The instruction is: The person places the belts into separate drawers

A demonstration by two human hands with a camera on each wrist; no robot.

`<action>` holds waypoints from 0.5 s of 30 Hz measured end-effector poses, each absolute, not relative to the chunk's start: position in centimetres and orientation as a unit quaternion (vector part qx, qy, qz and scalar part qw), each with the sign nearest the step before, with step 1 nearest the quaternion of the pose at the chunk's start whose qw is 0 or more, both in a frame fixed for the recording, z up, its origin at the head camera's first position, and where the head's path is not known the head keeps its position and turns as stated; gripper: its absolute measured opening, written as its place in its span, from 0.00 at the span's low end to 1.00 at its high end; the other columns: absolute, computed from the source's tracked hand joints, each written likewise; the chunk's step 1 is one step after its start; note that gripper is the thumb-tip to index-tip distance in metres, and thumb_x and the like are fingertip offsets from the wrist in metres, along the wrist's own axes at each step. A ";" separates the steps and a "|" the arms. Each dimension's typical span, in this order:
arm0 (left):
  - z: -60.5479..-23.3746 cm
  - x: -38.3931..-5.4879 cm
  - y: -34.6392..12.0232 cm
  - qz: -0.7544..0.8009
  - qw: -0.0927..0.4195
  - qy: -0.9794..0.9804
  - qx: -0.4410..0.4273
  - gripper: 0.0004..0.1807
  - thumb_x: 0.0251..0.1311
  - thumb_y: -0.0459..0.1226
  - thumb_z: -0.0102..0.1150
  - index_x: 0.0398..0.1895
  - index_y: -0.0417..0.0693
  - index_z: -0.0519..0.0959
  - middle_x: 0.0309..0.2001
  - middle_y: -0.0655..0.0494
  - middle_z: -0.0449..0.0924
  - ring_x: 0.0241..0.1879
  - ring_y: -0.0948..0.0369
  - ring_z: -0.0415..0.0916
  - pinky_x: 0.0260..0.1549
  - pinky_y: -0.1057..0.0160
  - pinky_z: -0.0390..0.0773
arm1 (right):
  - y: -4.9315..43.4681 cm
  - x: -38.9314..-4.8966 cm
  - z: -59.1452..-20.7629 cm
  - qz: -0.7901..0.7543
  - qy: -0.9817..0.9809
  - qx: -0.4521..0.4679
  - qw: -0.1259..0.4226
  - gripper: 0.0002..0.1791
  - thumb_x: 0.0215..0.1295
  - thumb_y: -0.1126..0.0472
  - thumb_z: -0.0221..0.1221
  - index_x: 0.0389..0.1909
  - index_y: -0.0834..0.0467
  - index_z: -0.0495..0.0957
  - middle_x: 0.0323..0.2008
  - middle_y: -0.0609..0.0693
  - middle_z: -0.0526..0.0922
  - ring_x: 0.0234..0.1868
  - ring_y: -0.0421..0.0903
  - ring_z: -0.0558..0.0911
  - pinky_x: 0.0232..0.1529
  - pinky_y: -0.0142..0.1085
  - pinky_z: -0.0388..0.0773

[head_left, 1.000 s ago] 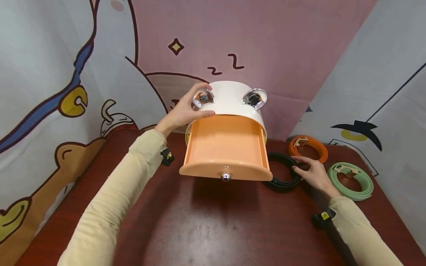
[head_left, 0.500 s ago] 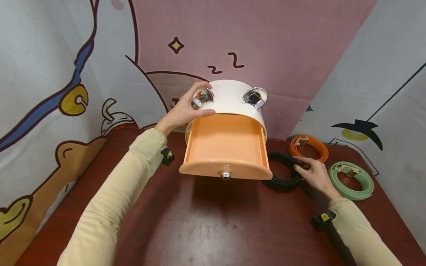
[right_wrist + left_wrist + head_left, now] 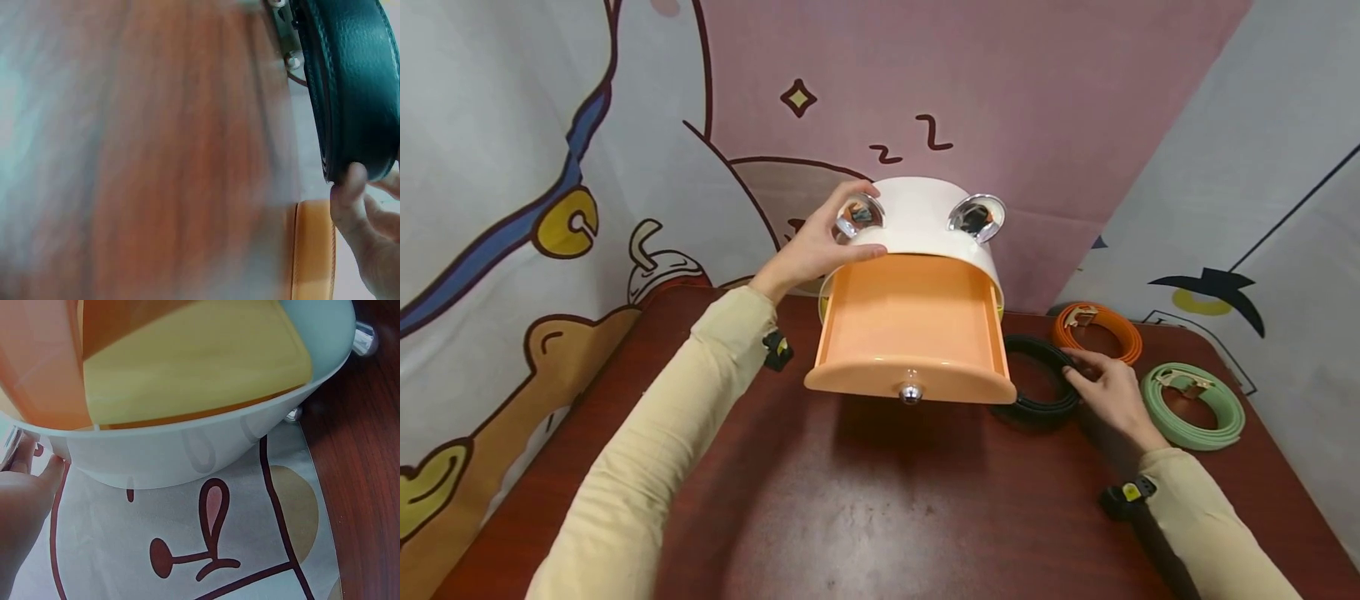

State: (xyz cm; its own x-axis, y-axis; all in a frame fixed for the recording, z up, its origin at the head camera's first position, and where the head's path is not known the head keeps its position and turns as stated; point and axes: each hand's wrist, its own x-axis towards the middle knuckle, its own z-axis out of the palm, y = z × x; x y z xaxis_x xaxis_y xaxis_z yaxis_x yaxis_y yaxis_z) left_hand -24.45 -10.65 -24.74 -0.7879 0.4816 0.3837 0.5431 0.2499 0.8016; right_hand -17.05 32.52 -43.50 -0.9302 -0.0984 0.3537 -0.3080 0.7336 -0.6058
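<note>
A white rounded drawer box (image 3: pixel 917 218) with two chrome eye-like knobs stands at the back of the table, its orange drawer (image 3: pixel 913 312) pulled out. Nothing lies inside the drawer. My left hand (image 3: pixel 808 248) grips the box's upper left, thumb at the front edge and fingers around the left chrome piece. The left wrist view shows the box's pale shell (image 3: pixel 162 456) from below, with a yellow panel (image 3: pixel 200 369) inside. To the right, my right hand (image 3: pixel 1112 393) pinches a coiled black belt (image 3: pixel 1047 417) between thumb and fingers. The drawer's right corner overlaps the belt in the head view.
An orange coiled belt (image 3: pixel 1116 337) lies behind the right hand, and a light green coiled belt (image 3: pixel 1210 433) lies right of it. Both rest on the dark red-brown table (image 3: pixel 880 517). A printed cloth (image 3: pixel 1000 83) hangs behind the table.
The black belt's far edge has risen slightly in the head view, with the right hand still on it. The left hand keeps its hold, and the drawer remains pulled out.
</note>
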 end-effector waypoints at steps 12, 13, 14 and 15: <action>-24.8 -24.5 -10.7 -0.519 0.028 -0.790 -0.326 0.36 0.56 0.34 0.68 0.66 0.42 0.62 0.66 0.52 0.59 0.60 0.54 0.58 0.53 0.49 0.63 | 32.4 -17.1 -42.2 0.356 -0.913 0.086 0.180 0.17 0.66 0.65 0.59 0.54 0.66 0.78 0.32 0.67 0.82 0.09 0.31 0.65 0.10 0.29 0.60; -24.8 -24.5 -10.7 -0.518 0.028 -0.791 -0.325 0.36 0.56 0.34 0.68 0.66 0.42 0.62 0.66 0.52 0.59 0.60 0.55 0.59 0.53 0.50 0.63 | 32.4 -17.1 -42.0 0.361 -0.911 0.085 0.181 0.17 0.66 0.65 0.59 0.54 0.67 0.78 0.35 0.68 0.82 0.11 0.28 0.68 0.11 0.27 0.62; -24.8 -24.5 -10.7 -0.519 0.028 -0.791 -0.324 0.36 0.56 0.34 0.69 0.66 0.42 0.62 0.66 0.52 0.59 0.59 0.57 0.59 0.53 0.50 0.63 | 32.4 -17.1 -41.8 0.367 -0.909 0.083 0.181 0.17 0.66 0.66 0.59 0.55 0.67 0.78 0.37 0.69 0.82 0.14 0.26 0.71 0.13 0.26 0.65; -24.8 -24.6 -10.7 -0.519 0.029 -0.790 -0.325 0.36 0.56 0.34 0.69 0.65 0.42 0.62 0.66 0.52 0.60 0.59 0.57 0.59 0.52 0.49 0.64 | 32.4 -17.0 -41.6 0.371 -0.908 0.082 0.179 0.18 0.66 0.65 0.58 0.55 0.67 0.78 0.37 0.69 0.82 0.18 0.24 0.73 0.16 0.24 0.67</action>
